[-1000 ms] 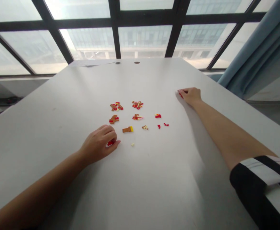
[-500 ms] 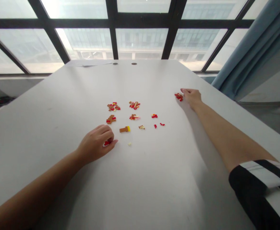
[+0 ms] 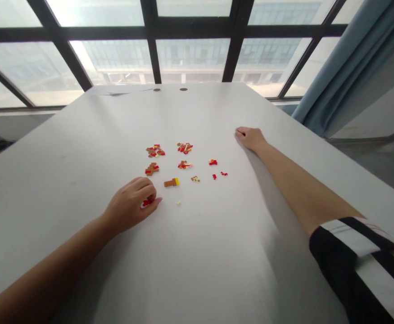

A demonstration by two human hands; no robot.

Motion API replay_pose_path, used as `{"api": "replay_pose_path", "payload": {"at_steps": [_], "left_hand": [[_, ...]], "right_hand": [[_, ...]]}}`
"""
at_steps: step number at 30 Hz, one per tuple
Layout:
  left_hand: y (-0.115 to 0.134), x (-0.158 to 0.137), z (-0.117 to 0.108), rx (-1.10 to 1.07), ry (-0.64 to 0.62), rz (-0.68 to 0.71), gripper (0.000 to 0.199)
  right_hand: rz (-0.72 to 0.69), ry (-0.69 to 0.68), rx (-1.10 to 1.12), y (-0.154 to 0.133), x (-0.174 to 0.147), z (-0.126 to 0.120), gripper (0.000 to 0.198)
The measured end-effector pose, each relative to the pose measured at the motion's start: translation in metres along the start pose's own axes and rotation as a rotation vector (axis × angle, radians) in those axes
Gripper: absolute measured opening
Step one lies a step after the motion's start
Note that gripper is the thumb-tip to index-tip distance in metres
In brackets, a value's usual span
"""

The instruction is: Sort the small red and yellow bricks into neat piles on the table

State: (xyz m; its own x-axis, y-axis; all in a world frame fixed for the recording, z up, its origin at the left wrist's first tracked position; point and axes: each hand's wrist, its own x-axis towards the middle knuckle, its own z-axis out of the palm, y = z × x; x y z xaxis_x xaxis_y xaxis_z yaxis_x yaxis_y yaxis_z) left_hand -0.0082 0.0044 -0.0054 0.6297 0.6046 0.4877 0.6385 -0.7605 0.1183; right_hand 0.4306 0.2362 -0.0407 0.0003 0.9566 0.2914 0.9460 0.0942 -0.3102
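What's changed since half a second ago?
The right hand moved left, over where a red-and-brown pile showed; that pile is now hidden, so any grip can't be told. The left hand stayed by red pieces; the brown-and-yellow block hasn't moved.

Left grip (image 3: 131,203) curled over red pieces (image 3: 146,203); right grip (image 3: 250,137) well apart.

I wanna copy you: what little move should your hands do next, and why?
Maybe draw the right hand toward the brown-and-yellow block: that hand is well off to the right, while the left hand is curled over red pieces near the block.
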Motion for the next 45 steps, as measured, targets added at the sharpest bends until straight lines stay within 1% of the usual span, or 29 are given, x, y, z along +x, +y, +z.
{"api": "replay_pose_path", "payload": {"at_steps": [5, 8, 11, 13, 14, 16, 19, 21, 23, 25, 29, 32, 36, 41, 45], "left_hand": [[-0.001, 0.000, 0.001, 0.010, 0.001, 0.007, 0.025], [-0.001, 0.000, 0.002, 0.006, 0.003, 0.013, 0.025], [-0.002, 0.000, 0.003, 0.005, -0.001, 0.010, 0.026], [-0.002, 0.000, 0.003, 0.001, -0.008, 0.008, 0.026], [-0.003, -0.001, 0.003, -0.003, -0.012, 0.008, 0.026], [-0.004, -0.001, 0.004, -0.009, -0.021, 0.005, 0.026], [-0.005, -0.001, 0.004, -0.002, -0.031, -0.003, 0.027], [-0.005, -0.001, 0.003, 0.004, -0.030, -0.004, 0.027], [-0.005, 0.000, 0.003, 0.008, -0.026, -0.004, 0.027], [-0.005, 0.000, 0.003, 0.014, -0.021, -0.007, 0.027], [-0.006, 0.000, 0.003, 0.019, -0.015, -0.004, 0.027], [-0.006, 0.001, 0.004, 0.021, -0.018, -0.003, 0.026], [-0.006, 0.002, 0.003, 0.018, -0.018, -0.004, 0.027], [-0.007, 0.003, 0.003, -0.005, -0.027, -0.038, 0.027], [-0.008, 0.003, 0.003, 0.001, -0.034, -0.043, 0.027]], "right_hand": [[-0.015, 0.014, 0.007, -0.009, -0.002, 0.000, 0.033], [0.021, 0.032, 0.014, -0.013, -0.003, -0.004, 0.034], [0.074, 0.105, 0.015, -0.019, -0.009, -0.014, 0.044], [0.067, 0.163, 0.034, -0.026, -0.020, -0.023, 0.048], [0.037, 0.180, 0.057, -0.032, -0.028, -0.027, 0.048], [-0.099, 0.193, 0.174, -0.046, -0.047, -0.034, 0.042], [-0.355, 0.047, 0.325, -0.071, -0.076, -0.038, 0.032], [-0.466, -0.073, 0.418, -0.085, -0.089, -0.034, 0.031], [-0.539, -0.165, 0.478, -0.095, -0.095, -0.026, 0.032], [-0.601, -0.216, 0.497, -0.099, -0.095, -0.019, 0.032], [-0.682, -0.207, 0.498, -0.094, -0.092, -0.012, 0.030], [-0.656, -0.152, 0.493, -0.079, -0.096, -0.019, 0.027], [-0.552, -0.089, 0.422, -0.048, -0.103, -0.035, 0.027], [-0.331, -0.048, 0.272, -0.014, -0.106, -0.053, 0.022], [-0.167, -0.017, 0.200, -0.001, -0.106, -0.060, 0.019]]}}
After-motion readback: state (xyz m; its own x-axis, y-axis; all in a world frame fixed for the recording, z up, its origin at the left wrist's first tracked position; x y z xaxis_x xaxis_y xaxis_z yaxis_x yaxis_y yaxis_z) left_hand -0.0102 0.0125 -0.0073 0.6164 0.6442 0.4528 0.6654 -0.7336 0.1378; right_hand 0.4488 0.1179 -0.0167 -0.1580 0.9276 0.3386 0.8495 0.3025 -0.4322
